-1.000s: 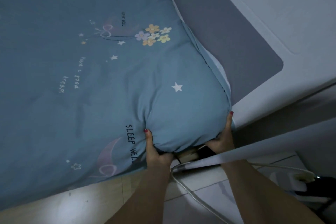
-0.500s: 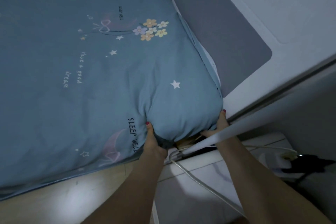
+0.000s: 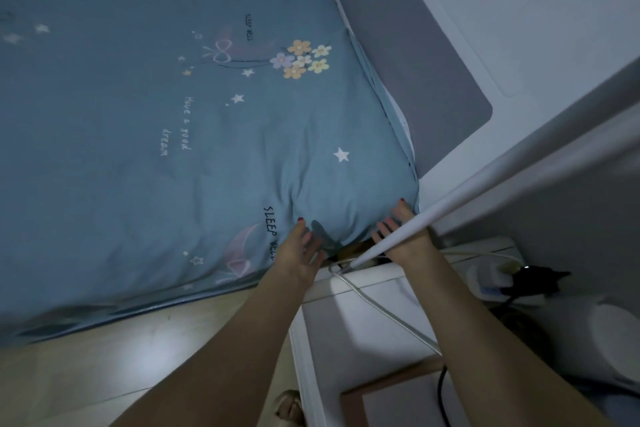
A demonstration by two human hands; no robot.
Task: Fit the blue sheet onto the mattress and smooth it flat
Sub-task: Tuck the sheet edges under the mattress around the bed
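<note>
Where the soft, puffy mattress corner [image 3: 349, 204] bulges, blue sheet [image 3: 138, 149] — matte, star-printed — creased, left hand [image 3: 301, 253] fingers spread loose against it, right hand [image 3: 398, 229] likewise released, white rod [image 3: 450, 204] crossing.

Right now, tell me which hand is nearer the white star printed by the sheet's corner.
Right. The right hand rests on the blue sheet at the mattress corner, just below and right of the white star. The left hand lies lower, to the star's lower left.
</note>
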